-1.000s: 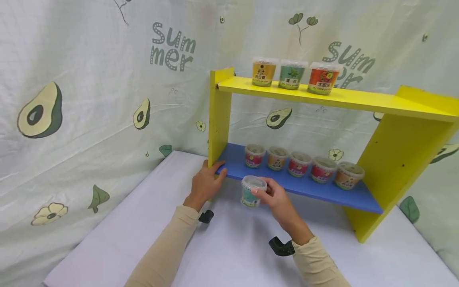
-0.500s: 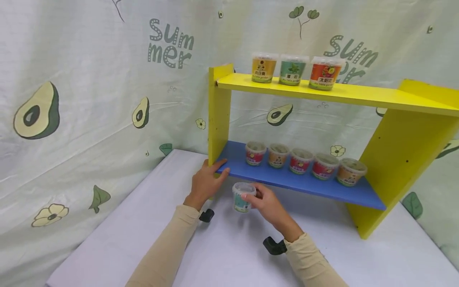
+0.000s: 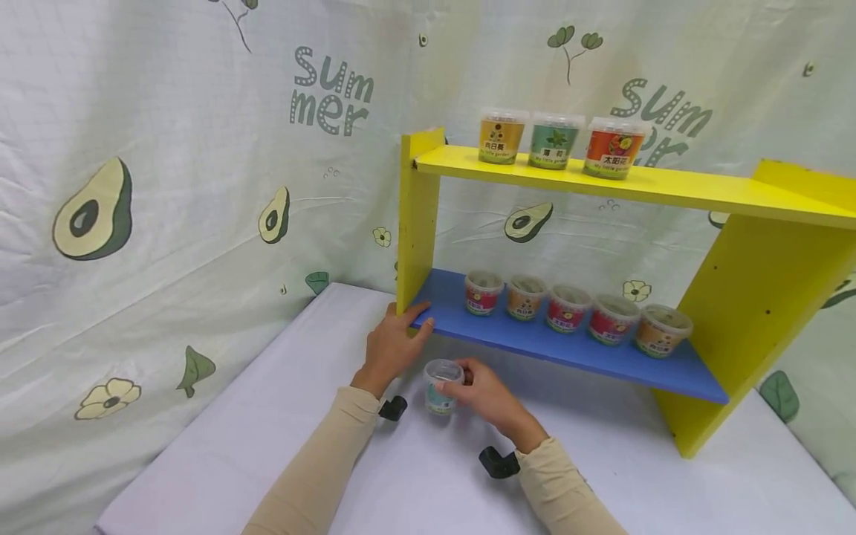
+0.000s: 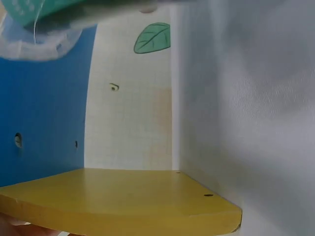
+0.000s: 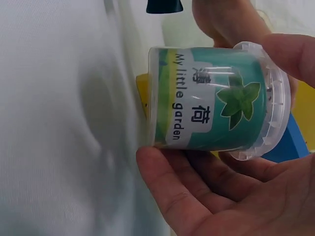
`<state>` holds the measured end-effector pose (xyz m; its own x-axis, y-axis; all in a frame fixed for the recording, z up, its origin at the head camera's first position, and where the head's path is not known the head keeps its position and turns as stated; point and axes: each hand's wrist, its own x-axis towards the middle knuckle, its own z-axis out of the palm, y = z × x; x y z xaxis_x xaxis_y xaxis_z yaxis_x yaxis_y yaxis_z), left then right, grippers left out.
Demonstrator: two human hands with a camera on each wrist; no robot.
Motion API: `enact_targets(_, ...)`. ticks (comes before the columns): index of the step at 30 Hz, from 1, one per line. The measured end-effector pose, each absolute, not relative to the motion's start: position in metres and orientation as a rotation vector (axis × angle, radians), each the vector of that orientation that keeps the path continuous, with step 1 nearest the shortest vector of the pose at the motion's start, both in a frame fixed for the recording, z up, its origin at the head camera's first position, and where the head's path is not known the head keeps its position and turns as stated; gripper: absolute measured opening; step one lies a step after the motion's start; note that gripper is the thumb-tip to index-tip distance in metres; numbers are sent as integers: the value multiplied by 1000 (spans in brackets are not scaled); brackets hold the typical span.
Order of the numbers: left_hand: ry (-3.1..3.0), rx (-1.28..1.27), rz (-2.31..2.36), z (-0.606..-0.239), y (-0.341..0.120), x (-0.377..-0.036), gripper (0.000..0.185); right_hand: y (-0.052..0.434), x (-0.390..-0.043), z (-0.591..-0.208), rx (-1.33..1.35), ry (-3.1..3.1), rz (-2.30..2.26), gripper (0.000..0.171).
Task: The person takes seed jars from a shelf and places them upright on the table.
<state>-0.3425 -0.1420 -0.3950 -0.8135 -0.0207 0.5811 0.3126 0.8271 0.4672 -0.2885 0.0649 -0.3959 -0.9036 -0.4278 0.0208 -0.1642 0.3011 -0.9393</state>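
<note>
The green-labelled tub (image 3: 441, 387) with a clear lid sits in the right hand (image 3: 483, 392), just above the bench (image 3: 267, 446) and in front of the low blue shelf (image 3: 568, 349). The grip of that hand is closed around it: the thumb (image 5: 290, 51) presses on the lid rim and the fingers (image 5: 197, 187) curl under the side, with the leaf label (image 5: 216, 105) facing the wrist view. Just left of that grip, the left hand (image 3: 393, 343) rests with straight fingers on the front corner of the blue shelf, touching the yellow side panel (image 3: 416, 223); it holds nothing. Beyond the right grip, five small tubs (image 3: 568, 308) stand in a row on the blue shelf. Higher up, three larger tubs (image 3: 555, 141) stand side by side on the yellow top shelf (image 3: 669, 186)
</note>
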Motion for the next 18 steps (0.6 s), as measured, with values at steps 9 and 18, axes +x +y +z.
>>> enact_targets(9,-2412,-210,-721,-398,-141,-341,49,53,-289,-402,-433,2392,-1642,69)
enact_targets(18,-2411,-209,-714,-397,-140,-342,50,47,-287,-411,-413,2502,-1580,69)
